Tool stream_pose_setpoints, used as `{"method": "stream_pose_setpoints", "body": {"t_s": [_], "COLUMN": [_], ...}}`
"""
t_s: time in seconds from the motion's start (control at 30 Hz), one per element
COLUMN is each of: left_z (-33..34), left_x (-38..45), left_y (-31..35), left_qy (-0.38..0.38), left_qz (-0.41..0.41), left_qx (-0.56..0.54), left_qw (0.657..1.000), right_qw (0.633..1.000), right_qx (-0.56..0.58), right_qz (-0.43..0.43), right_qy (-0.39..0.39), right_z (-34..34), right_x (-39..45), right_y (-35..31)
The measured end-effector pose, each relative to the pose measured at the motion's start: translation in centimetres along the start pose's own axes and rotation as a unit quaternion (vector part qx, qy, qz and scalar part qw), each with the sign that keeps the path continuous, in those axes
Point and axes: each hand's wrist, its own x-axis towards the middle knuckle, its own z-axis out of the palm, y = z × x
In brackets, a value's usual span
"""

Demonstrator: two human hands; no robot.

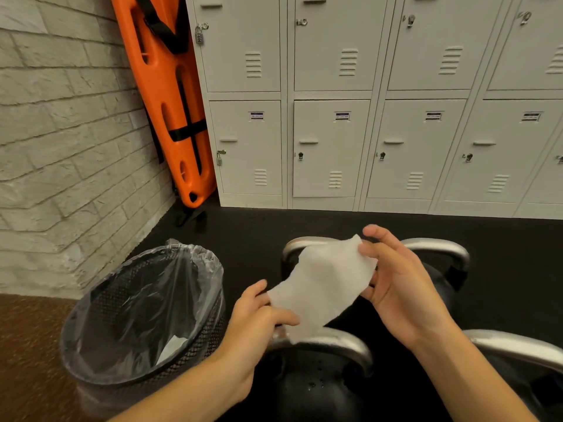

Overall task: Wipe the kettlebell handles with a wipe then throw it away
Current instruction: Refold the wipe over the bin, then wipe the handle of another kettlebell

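A white wipe (320, 284) is stretched flat between both my hands above the kettlebells. My left hand (256, 324) pinches its lower left corner, and my right hand (393, 284) pinches its upper right edge. Several black kettlebells with silver handles stand on the dark floor beneath. The near one's handle (338, 341) lies just under the wipe, and water drops show on its black body (313, 388). Two farther handles, one (297, 243) and another (441, 248), curve behind the wipe. A fourth handle (515, 345) sits at the right. A black mesh bin (143, 324) with a clear liner stands to the left.
Grey lockers (335, 117) line the back wall. An orange spine board (170, 102) leans in the corner against a pale brick wall (61, 147). A white scrap (172, 348) lies inside the bin. Brown carpet (27, 345) starts at the lower left.
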Motion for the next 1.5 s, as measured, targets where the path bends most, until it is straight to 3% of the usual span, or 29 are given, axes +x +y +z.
{"method": "stream_pose_setpoints", "body": {"t_s": [0.13, 0.23, 0.33, 0.47, 0.53, 0.67, 0.8, 0.93, 1.17, 1.23, 1.3, 1.37, 1.5], "left_z": [0.7, 1.1, 1.0, 0.3, -0.1, -0.4, -0.6, -0.8, -1.0, -1.0, -1.0, -1.2, -2.4], "left_x": [-0.6, -1.3, -1.7, -1.5, -1.2, -1.0, -1.1, -1.1, -0.4, 0.0, 0.4, 0.8, 2.0], "left_y": [1.1, 1.6, 1.9, 3.3, 3.8, 3.7, 3.4, 3.4, 3.1, 3.1, 2.9, 2.6, 0.9], "left_qy": [-0.117, -0.161, -0.165, -0.111, -0.100, -0.089, -0.063, -0.026, 0.014, 0.020, 0.022, 0.022, 0.006], "left_qz": [0.138, 0.154, 0.151, 0.218, 0.229, 0.257, 0.308, 0.350, 0.421, 0.412, 0.374, 0.338, 0.258], "left_qx": [0.105, 0.101, 0.041, -0.011, -0.020, 0.020, 0.083, 0.106, 0.210, 0.194, 0.147, 0.108, 0.044], "left_qw": [0.978, 0.970, 0.974, 0.970, 0.968, 0.962, 0.945, 0.930, 0.882, 0.890, 0.915, 0.935, 0.965], "right_qw": [0.997, 0.998, 0.999, 0.980, 0.975, 0.971, 0.966, 0.957, 0.905, 0.929, 0.966, 0.980, 0.990], "right_qx": [-0.003, -0.014, -0.007, -0.076, -0.103, -0.158, -0.205, -0.240, -0.353, -0.298, -0.186, -0.103, -0.062], "right_qz": [0.011, -0.001, 0.014, 0.111, 0.119, 0.034, -0.061, -0.101, -0.215, -0.194, -0.105, -0.001, 0.068], "right_qy": [-0.078, -0.061, -0.044, -0.143, -0.156, -0.175, -0.143, -0.128, -0.096, -0.104, -0.147, -0.172, -0.109], "right_z": [1.0, 0.9, 0.1, -0.7, -0.9, -0.5, 0.1, 0.1, 0.1, -0.3, -0.1, 0.6, 0.9], "right_x": [0.0, 0.7, 1.1, 0.3, 0.0, 0.1, 0.4, 0.5, 0.3, 0.6, 0.4, -0.3, -0.4], "right_y": [-0.5, -1.1, -0.8, 0.9, 1.4, 1.4, 1.0, 1.2, 1.1, 1.6, 2.5, 3.7, 4.7]}}
